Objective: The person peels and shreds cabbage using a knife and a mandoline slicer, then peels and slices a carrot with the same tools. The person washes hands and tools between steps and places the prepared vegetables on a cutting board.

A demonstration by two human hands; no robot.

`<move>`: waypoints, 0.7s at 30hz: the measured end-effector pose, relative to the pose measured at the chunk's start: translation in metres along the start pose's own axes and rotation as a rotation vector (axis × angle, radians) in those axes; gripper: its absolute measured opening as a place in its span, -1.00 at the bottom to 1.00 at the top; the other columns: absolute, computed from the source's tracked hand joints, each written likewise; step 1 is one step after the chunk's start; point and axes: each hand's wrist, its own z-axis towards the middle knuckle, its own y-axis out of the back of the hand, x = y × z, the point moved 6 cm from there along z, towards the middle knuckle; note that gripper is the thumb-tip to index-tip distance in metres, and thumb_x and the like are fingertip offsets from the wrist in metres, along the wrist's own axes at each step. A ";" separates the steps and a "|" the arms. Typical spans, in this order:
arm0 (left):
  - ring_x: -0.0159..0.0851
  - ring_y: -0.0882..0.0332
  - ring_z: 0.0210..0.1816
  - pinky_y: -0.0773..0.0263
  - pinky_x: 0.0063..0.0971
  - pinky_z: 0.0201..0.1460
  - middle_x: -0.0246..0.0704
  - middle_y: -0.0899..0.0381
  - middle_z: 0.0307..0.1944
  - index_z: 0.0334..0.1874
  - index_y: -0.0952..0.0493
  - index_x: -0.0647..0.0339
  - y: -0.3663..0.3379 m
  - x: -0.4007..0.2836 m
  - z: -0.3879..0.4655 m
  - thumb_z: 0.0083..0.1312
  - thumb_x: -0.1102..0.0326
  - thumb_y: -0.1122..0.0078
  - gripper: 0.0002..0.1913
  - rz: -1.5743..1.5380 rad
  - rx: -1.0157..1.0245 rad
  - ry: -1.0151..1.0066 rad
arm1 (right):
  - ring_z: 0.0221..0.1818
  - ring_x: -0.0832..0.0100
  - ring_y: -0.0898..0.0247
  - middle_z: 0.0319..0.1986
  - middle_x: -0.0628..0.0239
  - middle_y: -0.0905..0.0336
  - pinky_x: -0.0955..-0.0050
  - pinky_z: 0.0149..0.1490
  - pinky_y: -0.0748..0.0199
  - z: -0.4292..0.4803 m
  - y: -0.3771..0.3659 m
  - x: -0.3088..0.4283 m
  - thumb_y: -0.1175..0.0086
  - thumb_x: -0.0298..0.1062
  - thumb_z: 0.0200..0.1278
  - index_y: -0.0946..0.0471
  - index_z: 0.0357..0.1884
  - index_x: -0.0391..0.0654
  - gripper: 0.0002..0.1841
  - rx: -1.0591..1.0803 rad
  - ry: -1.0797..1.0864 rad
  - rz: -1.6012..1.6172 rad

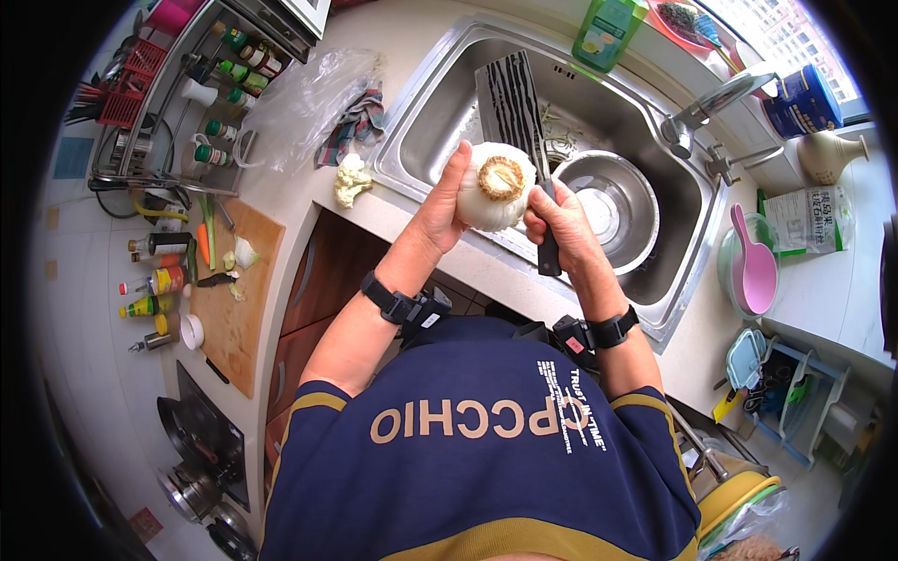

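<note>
My left hand (449, 203) holds a round, pale vegetable (499, 186), with its cut brown stem end facing up. It looks like a cabbage or cauliflower; I cannot tell which. In my right hand (565, 224) is the black handle of a kitchen cleaver (506, 102), its wide dark-striped blade pointing away from me over the sink, just beyond the vegetable. Both hands are over the near rim of the stainless steel sink (449, 105). A metal basin (610, 210) with a little water stands in the sink, and green scraps lie behind it.
A piece of cauliflower (351, 180), a checked cloth (354, 126) and a clear plastic bag (309, 98) lie left of the sink. Farther left is a wooden cutting board (238, 308) with vegetables. The faucet (708, 105) and a pink ladle (755, 273) are at the right.
</note>
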 end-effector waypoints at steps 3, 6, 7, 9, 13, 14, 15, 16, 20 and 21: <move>-0.22 -0.62 0.07 -0.52 -0.24 0.19 -0.24 -0.62 0.07 0.23 -0.44 0.21 -0.007 0.003 0.003 0.35 -0.44 0.10 -0.21 -0.049 -0.021 -0.055 | -0.62 0.72 -0.19 -0.54 0.57 -0.34 0.68 -0.56 -0.20 0.000 -0.005 0.000 -0.25 -0.15 0.35 -0.42 -0.04 -0.11 -0.67 0.042 0.067 0.021; -0.13 -0.57 0.15 -0.46 -0.03 0.26 -0.21 -0.55 0.16 0.27 -0.41 0.18 -0.011 0.014 -0.003 0.35 -0.43 0.10 -0.22 -0.226 -0.023 -0.014 | -0.58 0.74 -0.25 -0.48 0.49 -0.45 0.68 -0.55 -0.23 0.001 0.002 0.004 -0.24 -0.16 0.36 -0.40 0.17 -0.18 -0.53 -0.109 0.137 -0.229; -0.08 -0.54 0.18 -0.41 0.07 0.29 -0.19 -0.52 0.20 0.29 -0.39 0.17 -0.012 0.017 -0.005 0.36 -0.41 0.10 -0.23 -0.333 -0.023 0.013 | -0.57 0.75 -0.27 -0.46 0.47 -0.48 0.68 -0.54 -0.24 0.002 0.004 0.007 -0.24 -0.16 0.35 -0.39 0.22 -0.20 -0.49 -0.151 0.168 -0.322; -0.01 -0.49 0.24 -0.31 0.25 0.33 -0.16 -0.47 0.25 0.32 -0.37 0.15 -0.013 0.022 -0.006 0.38 -0.36 0.10 -0.27 -0.511 0.004 0.057 | -0.47 0.68 -0.39 -0.35 0.36 -0.58 0.61 -0.45 -0.37 0.005 0.007 0.011 -0.26 -0.17 0.32 -0.37 0.31 -0.22 -0.40 -0.207 0.170 -0.475; 0.10 -0.42 0.28 -0.18 0.38 0.37 -0.09 -0.43 0.28 0.34 -0.34 0.14 -0.009 0.022 -0.001 0.39 -0.25 0.08 -0.33 -0.660 0.054 0.109 | -0.24 0.53 -0.52 -0.21 0.23 -0.66 0.47 -0.07 -0.52 0.004 0.010 0.020 -0.30 -0.18 0.27 -0.43 0.33 -0.15 -0.39 -0.278 0.234 -0.733; 0.11 -0.42 0.27 -0.22 0.36 0.35 -0.09 -0.43 0.27 0.33 -0.35 0.14 -0.005 0.022 -0.001 0.39 -0.25 0.08 -0.33 -0.657 0.027 0.108 | -0.21 0.53 -0.52 -0.19 0.22 -0.67 0.47 -0.03 -0.50 0.002 0.011 0.021 -0.31 -0.18 0.27 -0.44 0.32 -0.15 -0.40 -0.282 0.216 -0.776; 0.12 -0.42 0.27 -0.25 0.35 0.34 -0.09 -0.44 0.26 0.33 -0.36 0.14 -0.003 0.022 0.000 0.39 -0.25 0.07 -0.33 -0.670 0.021 0.110 | -0.19 0.53 -0.52 -0.18 0.21 -0.67 0.47 0.01 -0.49 0.001 0.012 0.021 -0.31 -0.19 0.26 -0.46 0.31 -0.15 -0.41 -0.285 0.199 -0.820; 0.13 -0.43 0.25 -0.30 0.33 0.30 -0.10 -0.45 0.25 0.31 -0.37 0.15 0.001 0.021 0.001 0.38 -0.25 0.06 -0.33 -0.657 0.003 0.107 | -0.19 0.55 -0.52 -0.18 0.22 -0.68 0.49 -0.01 -0.49 -0.003 0.013 0.024 -0.31 -0.20 0.26 -0.46 0.30 -0.16 -0.42 -0.297 0.235 -0.801; 0.16 -0.48 0.17 -0.48 0.21 0.15 -0.13 -0.49 0.19 0.25 -0.43 0.13 0.012 0.013 0.001 0.34 -0.28 0.00 -0.34 -0.651 -0.005 0.104 | -0.20 0.58 -0.52 -0.22 0.26 -0.69 0.53 -0.04 -0.48 -0.018 0.021 0.034 -0.29 -0.25 0.27 -0.47 0.28 -0.17 -0.46 -0.353 0.234 -0.803; 0.16 -0.49 0.15 -0.52 0.18 0.10 -0.14 -0.50 0.18 0.24 -0.45 0.12 0.014 0.012 0.000 0.33 -0.29 -0.02 -0.34 -0.634 -0.026 0.100 | -0.20 0.59 -0.52 -0.22 0.28 -0.69 0.53 -0.04 -0.48 -0.023 0.020 0.039 -0.28 -0.27 0.28 -0.48 0.28 -0.17 -0.47 -0.327 0.282 -0.781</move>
